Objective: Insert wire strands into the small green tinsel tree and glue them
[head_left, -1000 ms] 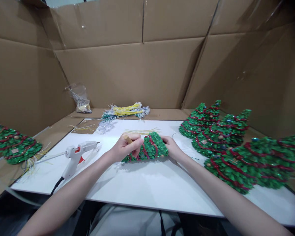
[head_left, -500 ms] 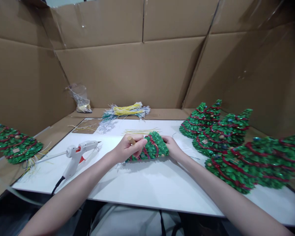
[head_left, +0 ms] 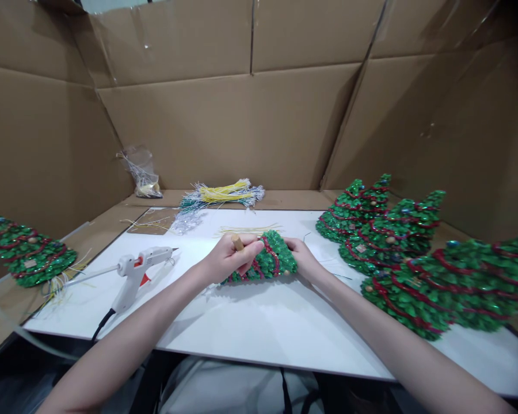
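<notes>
While your left hand (head_left: 231, 260) was closed around the narrow end of the small green tree (head_left: 267, 261), with a wooden stick (head_left: 237, 242) poking up between its fingers, your right hand (head_left: 301, 257) gripped the tree's wide base. That tree lay tilted on its side on the white board (head_left: 259, 322), near the middle. You had the glue gun (head_left: 136, 271) resting on the board to the left, well apart from your hands. Three finished trees (head_left: 392, 236) lay at the right, another tree (head_left: 28, 256) at the far left, and bundled wires (head_left: 220, 194) sat by the cardboard wall.
</notes>
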Demonstrator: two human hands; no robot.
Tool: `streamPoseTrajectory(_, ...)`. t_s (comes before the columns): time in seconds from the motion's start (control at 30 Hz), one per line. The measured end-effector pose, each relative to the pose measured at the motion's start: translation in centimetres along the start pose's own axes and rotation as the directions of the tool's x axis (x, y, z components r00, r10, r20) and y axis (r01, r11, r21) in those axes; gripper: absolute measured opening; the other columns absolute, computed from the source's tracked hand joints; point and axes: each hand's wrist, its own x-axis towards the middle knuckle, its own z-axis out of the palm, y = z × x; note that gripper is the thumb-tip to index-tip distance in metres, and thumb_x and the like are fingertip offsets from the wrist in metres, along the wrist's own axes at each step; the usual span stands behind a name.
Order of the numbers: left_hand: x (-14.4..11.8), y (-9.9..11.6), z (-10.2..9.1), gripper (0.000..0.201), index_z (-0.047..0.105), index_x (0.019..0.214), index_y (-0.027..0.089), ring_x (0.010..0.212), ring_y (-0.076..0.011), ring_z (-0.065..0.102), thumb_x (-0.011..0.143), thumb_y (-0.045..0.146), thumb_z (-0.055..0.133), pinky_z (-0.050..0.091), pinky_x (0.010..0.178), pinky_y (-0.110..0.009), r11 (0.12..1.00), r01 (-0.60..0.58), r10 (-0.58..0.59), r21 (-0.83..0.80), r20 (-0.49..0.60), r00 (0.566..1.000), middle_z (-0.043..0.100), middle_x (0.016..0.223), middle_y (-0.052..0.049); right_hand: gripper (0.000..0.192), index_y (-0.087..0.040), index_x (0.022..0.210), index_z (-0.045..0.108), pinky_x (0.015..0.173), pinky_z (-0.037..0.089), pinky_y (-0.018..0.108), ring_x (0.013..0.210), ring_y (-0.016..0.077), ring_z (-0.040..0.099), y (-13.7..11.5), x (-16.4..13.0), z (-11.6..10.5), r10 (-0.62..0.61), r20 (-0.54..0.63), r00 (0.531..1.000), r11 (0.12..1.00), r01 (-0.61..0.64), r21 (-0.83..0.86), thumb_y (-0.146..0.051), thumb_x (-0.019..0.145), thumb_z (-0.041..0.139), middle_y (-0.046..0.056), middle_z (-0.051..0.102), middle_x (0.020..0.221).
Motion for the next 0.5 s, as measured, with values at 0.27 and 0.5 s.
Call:
streamPoseTrajectory(0.27, 0.23, 0.03, 0.13, 0.048, 0.045, 0.049, 0.014, 0.044, -0.0063, 0.039, 0.092, 0.035, 0.04, 0.035, 0.053, -0.021, 1.0, -0.009, 0.009, -0.018, -0.011, 1.0, 0.045, 0.043, 0.003, 0.032, -0.015, 0.09, 0.073, 0.072, 0.05, 0.034, 0.088, 0.0274, 0.063, -0.08, -0.05, 0.0, -0.002, -0.001, 1.0, 0.999, 0.002, -0.037, -0.024, 0.066, 0.053, 0.005, 0.073, 0.082)
streamPoseTrajectory(0.5, 0.22, 0.19, 0.12, 0.049, 0.043, 0.047, 0.015, 0.044, -0.0064, 0.039, 0.092, 0.036, 0.039, 0.036, 0.054, -0.021, 1.0, 0.001, -0.001, -0.008, -0.019, 1.0, 0.045, 0.042, 0.002, 0.032, -0.015, 0.092, 0.072, 0.076, 0.049, 0.035, 0.092, 0.0278, 0.063, 0.03, -0.12, -0.04, -0.006, 0.01, 1.0, 1.0, 0.006, -0.008, -0.021, 0.066, 0.054, 0.004, 0.073, 0.087)
